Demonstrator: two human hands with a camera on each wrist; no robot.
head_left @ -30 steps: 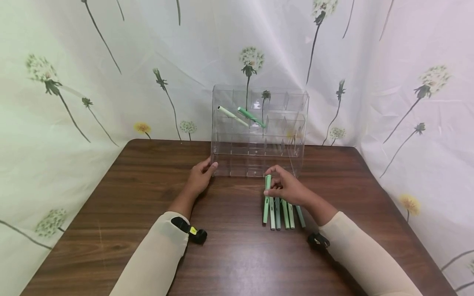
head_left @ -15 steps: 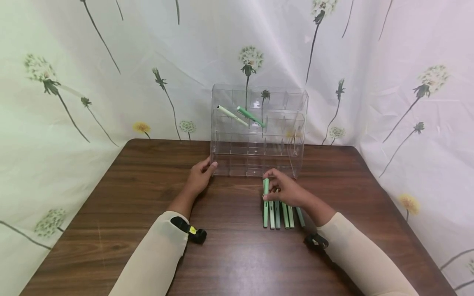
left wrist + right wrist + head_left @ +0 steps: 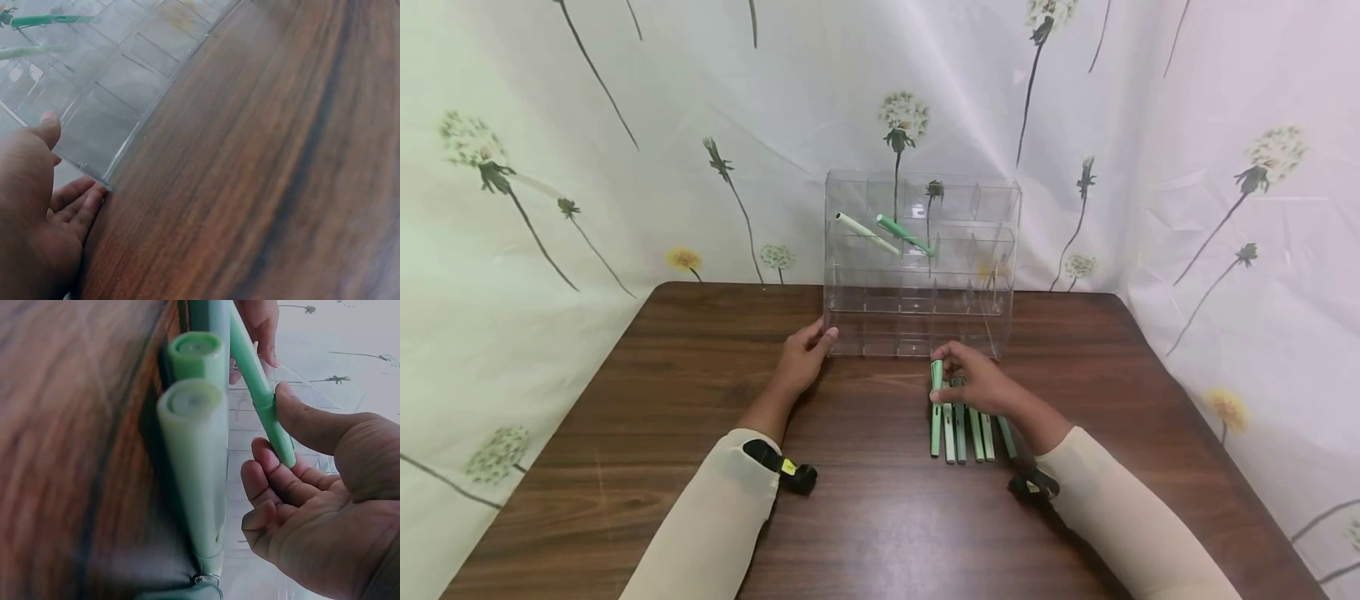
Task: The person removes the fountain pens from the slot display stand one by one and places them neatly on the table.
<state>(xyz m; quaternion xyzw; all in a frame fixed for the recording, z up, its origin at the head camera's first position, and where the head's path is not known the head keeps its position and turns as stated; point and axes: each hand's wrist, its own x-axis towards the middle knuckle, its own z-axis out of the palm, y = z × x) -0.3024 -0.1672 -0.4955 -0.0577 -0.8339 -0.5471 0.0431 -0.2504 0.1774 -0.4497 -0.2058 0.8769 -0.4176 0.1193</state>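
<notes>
My left hand [image 3: 802,360] grips the lower left edge of a clear compartment organizer [image 3: 917,312]; in the left wrist view the thumb lies on its side and the fingers [image 3: 81,209] reach its bottom corner. A light green capped pen [image 3: 936,429] is pinched between the thumb and fingers of my right hand [image 3: 976,382], just in front of the organizer. Beside it several green and grey-green pens [image 3: 977,437] lie in a row on the table, partly hidden under that hand. The right wrist view shows the pinched pen [image 3: 250,365] slanting above the others.
A pale green pen [image 3: 867,233] and a darker green pen [image 3: 904,234] lean in the organizer's upper compartments. The brown wooden table [image 3: 625,433] ends at a white curtain [image 3: 760,108] printed with dandelions, behind and at both sides.
The light green pen has come slightly toward me and straightened in my right hand's pinch. My left hand keeps its place on the organizer.
</notes>
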